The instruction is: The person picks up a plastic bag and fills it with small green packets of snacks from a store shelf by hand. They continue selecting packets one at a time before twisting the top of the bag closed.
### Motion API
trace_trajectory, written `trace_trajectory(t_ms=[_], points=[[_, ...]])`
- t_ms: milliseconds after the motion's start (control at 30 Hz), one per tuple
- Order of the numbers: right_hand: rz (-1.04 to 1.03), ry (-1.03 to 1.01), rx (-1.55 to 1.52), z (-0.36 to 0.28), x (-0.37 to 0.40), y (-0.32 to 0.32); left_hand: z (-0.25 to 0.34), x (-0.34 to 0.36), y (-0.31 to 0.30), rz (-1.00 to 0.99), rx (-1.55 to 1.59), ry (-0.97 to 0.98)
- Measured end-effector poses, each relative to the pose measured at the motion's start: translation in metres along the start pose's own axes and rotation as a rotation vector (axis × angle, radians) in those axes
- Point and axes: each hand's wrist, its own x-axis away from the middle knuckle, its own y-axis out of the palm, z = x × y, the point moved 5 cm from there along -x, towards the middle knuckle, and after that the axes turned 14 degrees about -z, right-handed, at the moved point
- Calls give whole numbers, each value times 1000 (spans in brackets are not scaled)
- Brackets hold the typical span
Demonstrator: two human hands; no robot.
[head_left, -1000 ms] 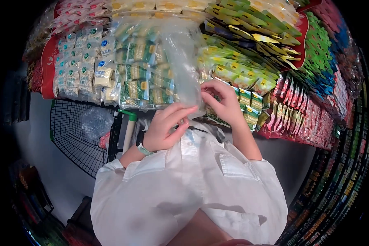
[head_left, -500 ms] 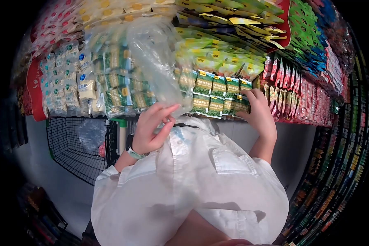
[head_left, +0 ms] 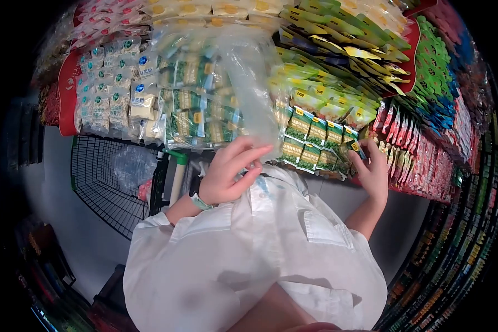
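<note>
At the packed snack display, the person stands close against the shelf edge, both arms raised. Left hand (head_left: 227,177) is closed in a pinch on the lower edge of a clear thin plastic bag (head_left: 250,94), which stands upward in front of the stock, limp and partly see-through. Right hand (head_left: 374,170) is well apart from it, on the row of small green foil packets (head_left: 314,145) low on the display; its fingertips lie against the end packets, but whether they have closed on 1 cannot be told from this angle. Judged step: selecting a packet while the bag is held ready. Any transfer would call for a firm grasp on 1 packet, a lift clear of its neighbours, and a bag mouth held apart; with only 1 hand pinching the film, the mouth looks collapsed, which is the main obstacle noted. Packets sit tightly overlapped, so adjacent ones may be dragged out. Surroundings: yellow-green flat packets (head_left: 337,61) above, red narrow sachets (head_left: 420,160) to the person's right, white small pouches with green and blue dots (head_left: 102,94) to the left. Black wire shopping cart (head_left: 94,193) stands just beside the person's left, with a green handle (head_left: 177,157) and a crumpled clear bag (head_left: 130,166) inside. White shirt (head_left: 260,243) fills the lower view.
</note>
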Motion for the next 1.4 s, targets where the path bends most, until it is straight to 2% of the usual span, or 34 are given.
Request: trace_trajectory(t_ms=[33,67,133,200,267,333,400,533,700,767,800,867,1000,1133,1167,1267,1400], points=[[12,-54,-178,9,-5,0,-1,1,2,24,7,3],[69,-210,-253,18,-12,3,-1,2,2,48,15,6],[134,-336,-422,5,-25,9,1,3,1,67,-31,19],[-5,-179,-681,-12,-31,22,2,3,0,79,-50,32],[11,-248,-699,-25,-44,37,2,3,-1,92,-41,43],[-151,-287,-686,-29,-58,54,2,5,-1,78,-42,35],[-208,-266,-767,-40,-66,64,1,8,-1,96,-34,39],[-232,-316,-921,-73,-85,79,0,15,-2,145,-74,131],[-102,-429,-924,-108,-117,87,3,27,-7,208,-261,192],[-89,-410,-988,-128,-126,86,2,27,-7,310,-168,195],[-112,-397,-918,-130,-135,88,2,27,-8,361,-121,194],[-159,-369,-776,-130,-155,96,2,27,-9,271,-171,163],[35,-413,-601,-148,-172,96,1,18,-5,14,-191,118],[139,-422,-531,-171,-173,85,1,13,-2,-9,-156,89],[198,-480,-468,-175,-177,86,1,12,-1,-8,-153,87],[188,-481,-364,-182,-185,86,3,11,-2,-3,-139,86],[211,-497,-443,-184,-190,88,5,9,-2,7,-115,95]])
